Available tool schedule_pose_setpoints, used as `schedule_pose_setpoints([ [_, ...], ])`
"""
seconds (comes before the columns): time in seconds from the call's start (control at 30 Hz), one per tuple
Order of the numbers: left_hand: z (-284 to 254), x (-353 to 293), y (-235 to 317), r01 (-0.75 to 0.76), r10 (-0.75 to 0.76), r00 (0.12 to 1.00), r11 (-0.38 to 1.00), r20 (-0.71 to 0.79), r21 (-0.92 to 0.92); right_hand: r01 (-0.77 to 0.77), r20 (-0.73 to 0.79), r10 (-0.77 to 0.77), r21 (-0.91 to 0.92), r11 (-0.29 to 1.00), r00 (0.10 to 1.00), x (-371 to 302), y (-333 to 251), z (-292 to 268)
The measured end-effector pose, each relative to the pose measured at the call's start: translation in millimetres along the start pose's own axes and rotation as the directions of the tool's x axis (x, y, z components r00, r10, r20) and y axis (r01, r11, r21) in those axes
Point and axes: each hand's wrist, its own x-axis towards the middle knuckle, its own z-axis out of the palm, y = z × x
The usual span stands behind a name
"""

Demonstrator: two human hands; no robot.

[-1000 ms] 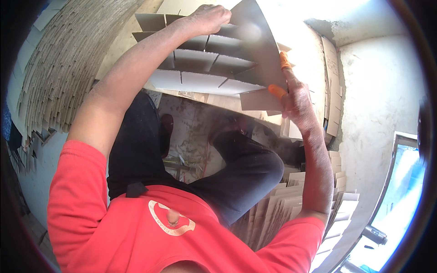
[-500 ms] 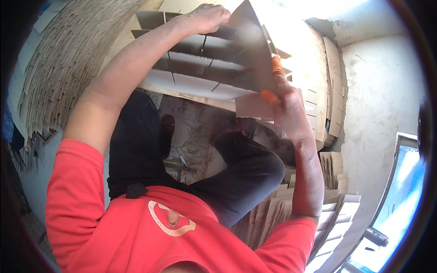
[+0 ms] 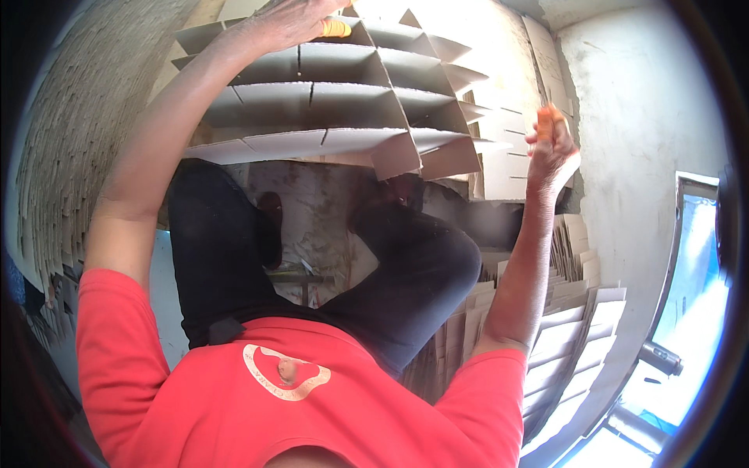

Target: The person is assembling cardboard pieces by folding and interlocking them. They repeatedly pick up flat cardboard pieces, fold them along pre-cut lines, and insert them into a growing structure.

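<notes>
A cardboard divider grid (image 3: 351, 105) stands at the top middle, made of long slotted strips running left to right. Two cross strips are slotted into its right half. My left hand (image 3: 300, 22) reaches over the grid's far rows, its fingers apart and one wrapped in yellow-orange tape. Part of that hand is cut off by the top edge. Away from the grid, at the right, my right hand (image 3: 552, 148) is raised with curled fingers, orange covering on one. Whether anything lies inside its closed fingers is hidden. Slotted cardboard strips (image 3: 503, 160) lie beside it.
A tall stack of cardboard sheets (image 3: 86, 140) fills the left. More slotted cardboard pieces (image 3: 558, 351) stand in rows at lower right, by a pale wall (image 3: 632, 117) and a window (image 3: 694, 257). My legs (image 3: 406, 281) are bent below the grid.
The cross strip that both hands held now sits down in the grid's slots. My right hand has let go of it and moved right; my left hand has shifted left and away.
</notes>
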Motion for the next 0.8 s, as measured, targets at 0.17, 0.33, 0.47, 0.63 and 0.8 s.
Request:
schedule_pose_setpoints([
  [0.17,13.4,-2.0,2.9,-0.074,0.062,0.986,0.995,0.156,0.072,0.184,0.318,0.068,-0.697,0.693,0.946,-52.3,116.5,13.6],
  [0.33,-1.2,-3.4,1.7,-0.127,0.120,0.989,0.989,0.089,0.081,0.287,0.429,0.081,-0.722,0.629,0.900,-85.7,141.3,51.5],
  [0.47,-32.6,-24.4,28.9,-0.049,0.048,0.998,0.998,-0.029,-0.035,0.442,0.505,-0.023,-0.730,0.521,0.863,-88.4,154.4,67.0],
  [0.63,-65.3,-70.9,57.8,0.053,-0.067,0.989,0.993,-0.133,-0.106,0.249,0.319,-0.083,-0.525,0.814,0.944,-47.9,162.9,8.0],
  [0.8,-63.6,-120.8,59.2,0.013,-0.031,0.975,0.997,-0.220,-0.082,0.277,0.278,-0.130,-0.593,0.756,0.952,-41.3,136.8,-22.8],
])
